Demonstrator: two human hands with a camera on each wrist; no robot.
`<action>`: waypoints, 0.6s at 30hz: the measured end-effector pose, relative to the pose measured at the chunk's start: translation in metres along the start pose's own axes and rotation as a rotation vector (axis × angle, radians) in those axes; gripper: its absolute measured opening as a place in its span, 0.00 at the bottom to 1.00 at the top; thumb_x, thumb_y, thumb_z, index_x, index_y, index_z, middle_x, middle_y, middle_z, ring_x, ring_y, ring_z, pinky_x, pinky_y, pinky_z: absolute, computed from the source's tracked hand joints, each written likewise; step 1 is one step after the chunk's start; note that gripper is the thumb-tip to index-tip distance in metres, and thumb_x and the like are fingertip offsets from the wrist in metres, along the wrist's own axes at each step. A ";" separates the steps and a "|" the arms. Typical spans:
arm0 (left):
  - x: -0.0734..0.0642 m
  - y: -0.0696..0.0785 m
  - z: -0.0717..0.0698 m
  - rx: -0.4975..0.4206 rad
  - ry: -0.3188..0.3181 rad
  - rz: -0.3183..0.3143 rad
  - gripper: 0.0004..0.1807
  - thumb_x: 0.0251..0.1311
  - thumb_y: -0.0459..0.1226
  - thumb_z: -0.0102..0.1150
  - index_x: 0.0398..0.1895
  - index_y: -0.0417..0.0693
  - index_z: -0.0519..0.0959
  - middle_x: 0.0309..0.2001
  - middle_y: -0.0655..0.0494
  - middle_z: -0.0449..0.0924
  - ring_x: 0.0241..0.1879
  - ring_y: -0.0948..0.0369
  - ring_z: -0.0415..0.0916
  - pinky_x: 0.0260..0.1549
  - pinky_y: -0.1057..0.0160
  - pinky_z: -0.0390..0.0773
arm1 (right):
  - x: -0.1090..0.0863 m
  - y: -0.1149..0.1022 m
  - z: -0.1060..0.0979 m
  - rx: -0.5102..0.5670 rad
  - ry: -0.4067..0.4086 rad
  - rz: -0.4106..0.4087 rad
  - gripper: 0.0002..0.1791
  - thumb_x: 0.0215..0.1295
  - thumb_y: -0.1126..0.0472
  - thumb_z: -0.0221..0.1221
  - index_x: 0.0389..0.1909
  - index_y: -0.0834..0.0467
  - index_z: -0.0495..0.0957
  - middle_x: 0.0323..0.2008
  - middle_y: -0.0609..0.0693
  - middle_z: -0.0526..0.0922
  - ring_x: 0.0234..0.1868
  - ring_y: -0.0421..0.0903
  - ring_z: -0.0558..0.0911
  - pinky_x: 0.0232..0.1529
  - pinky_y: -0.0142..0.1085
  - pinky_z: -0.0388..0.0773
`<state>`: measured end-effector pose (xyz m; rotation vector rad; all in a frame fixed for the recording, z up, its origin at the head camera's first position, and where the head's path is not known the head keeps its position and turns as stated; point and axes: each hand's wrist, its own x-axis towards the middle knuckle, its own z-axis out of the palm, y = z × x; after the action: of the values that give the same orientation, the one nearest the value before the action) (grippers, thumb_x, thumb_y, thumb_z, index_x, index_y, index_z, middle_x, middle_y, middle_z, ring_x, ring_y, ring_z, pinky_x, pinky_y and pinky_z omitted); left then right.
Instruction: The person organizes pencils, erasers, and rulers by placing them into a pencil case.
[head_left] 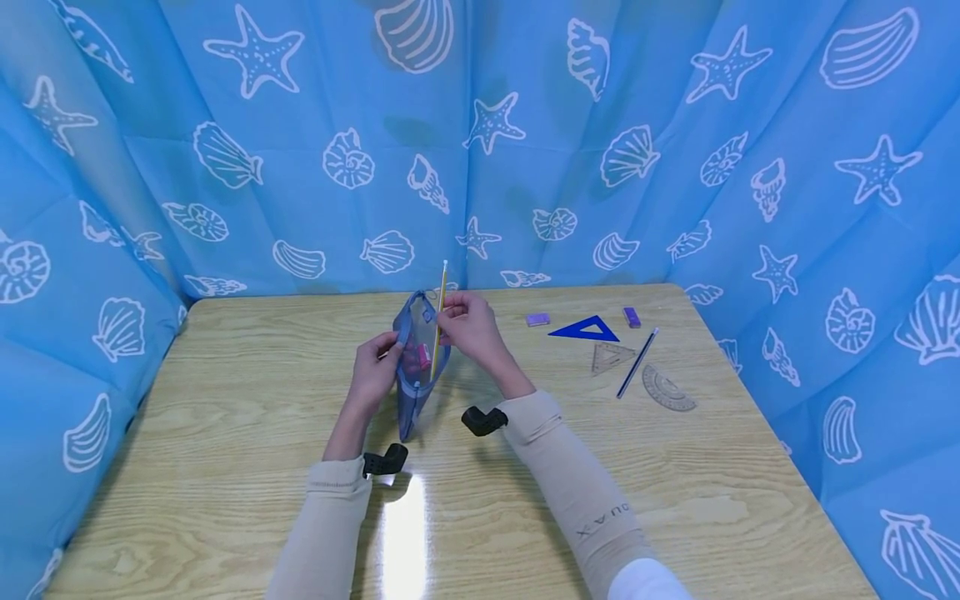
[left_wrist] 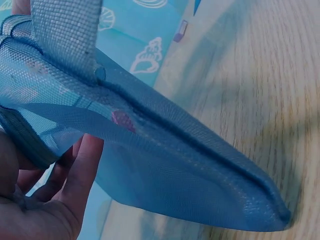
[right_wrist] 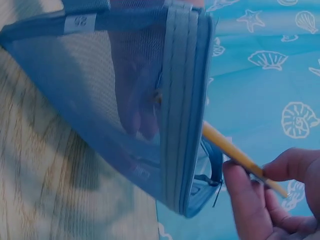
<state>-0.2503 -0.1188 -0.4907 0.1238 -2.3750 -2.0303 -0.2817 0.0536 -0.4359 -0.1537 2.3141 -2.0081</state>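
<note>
A blue mesh zip pouch (head_left: 408, 408) stands tilted above the table with its mouth spread apart. My left hand (head_left: 371, 371) grips the near left side of that mouth, fingers and thumb on the zip edge. Between the thumb and fingers of my right hand (head_left: 472, 325) is a yellow pencil (head_left: 442, 287), pinched near its upper end. The pencil's lower part is inside the pouch, as the right wrist view also shows, with the zip edge (right_wrist: 180, 100) in front of it. A pink eraser (head_left: 424, 356) lies inside, seen through the mesh.
On the table's right lie a light purple eraser (head_left: 537, 319), a dark purple eraser (head_left: 632, 317) and a blue set square (head_left: 573, 331). Nearer are a clear set square (head_left: 611, 357), a dark pencil (head_left: 637, 364) and a clear protractor (head_left: 667, 390). A blue curtain (head_left: 300, 183) borders the table.
</note>
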 end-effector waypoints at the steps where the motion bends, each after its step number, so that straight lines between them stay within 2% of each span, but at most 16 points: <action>1: 0.000 0.000 0.000 0.000 0.002 0.002 0.17 0.78 0.32 0.45 0.59 0.33 0.78 0.55 0.37 0.77 0.45 0.54 0.76 0.32 0.71 0.75 | -0.001 0.000 0.000 -0.008 -0.002 0.007 0.15 0.68 0.70 0.57 0.54 0.71 0.75 0.35 0.52 0.77 0.29 0.42 0.81 0.35 0.39 0.87; 5: 0.001 -0.001 0.001 0.015 0.001 0.009 0.17 0.78 0.33 0.45 0.60 0.35 0.78 0.56 0.37 0.78 0.47 0.52 0.76 0.33 0.71 0.76 | -0.003 -0.004 0.002 -0.043 -0.014 0.034 0.16 0.68 0.70 0.58 0.54 0.72 0.75 0.34 0.53 0.78 0.27 0.43 0.81 0.34 0.39 0.87; 11: 0.001 -0.001 0.002 -0.010 0.000 0.010 0.18 0.79 0.34 0.44 0.61 0.36 0.77 0.57 0.39 0.77 0.50 0.51 0.77 0.36 0.69 0.78 | -0.004 -0.005 0.008 -0.091 -0.037 0.073 0.17 0.68 0.69 0.59 0.55 0.72 0.75 0.34 0.53 0.78 0.27 0.45 0.82 0.35 0.41 0.87; 18: 0.002 -0.001 0.004 -0.014 -0.001 0.025 0.17 0.79 0.34 0.45 0.61 0.34 0.78 0.58 0.38 0.77 0.53 0.48 0.78 0.39 0.68 0.79 | -0.004 -0.008 0.015 -0.146 -0.055 0.113 0.15 0.68 0.69 0.59 0.53 0.71 0.74 0.33 0.53 0.79 0.25 0.44 0.83 0.41 0.50 0.87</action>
<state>-0.2521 -0.1155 -0.4922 0.0924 -2.3503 -2.0358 -0.2756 0.0385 -0.4298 -0.0825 2.3771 -1.7622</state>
